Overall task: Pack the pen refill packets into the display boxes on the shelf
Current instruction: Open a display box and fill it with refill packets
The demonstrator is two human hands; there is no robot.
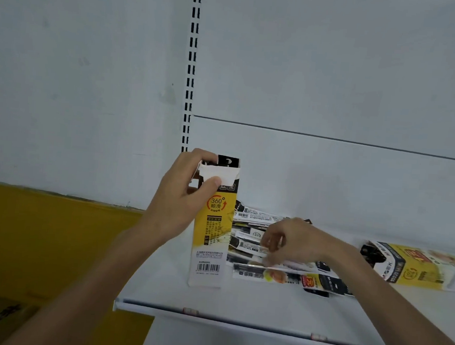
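Upright on the white shelf (265,303), near its left end: a tall yellow-and-white box (211,242), top open, a pale flap folded forward over the front face. Gripped at that top by the left hand (183,196), thumb pressed on the flap, other fingers curled round the far side of the rim.

Just right of the box, close against its side: a loose heap of pen refill packets (251,239), flat on the shelf, black-and-white print, lying at differing angles. At the front of the heap, one longer packet (291,279), lengthwise along the shelf edge, with a red-and-yellow label.

Lowered over the heap: the right hand (289,242), back of the hand up, fingers curled down onto the packets (blurred here, so no telling whether pinching one or only touching).

Farther right, well apart from the upright box: a second box (417,269) in the same yellow print, lying on its side, black end toward the heap.

Behind everything: a pale grey back panel (337,72) with a slotted upright (192,60) running down to just behind the box top. Left of the shelf and lower down: a yellow wall (39,225).
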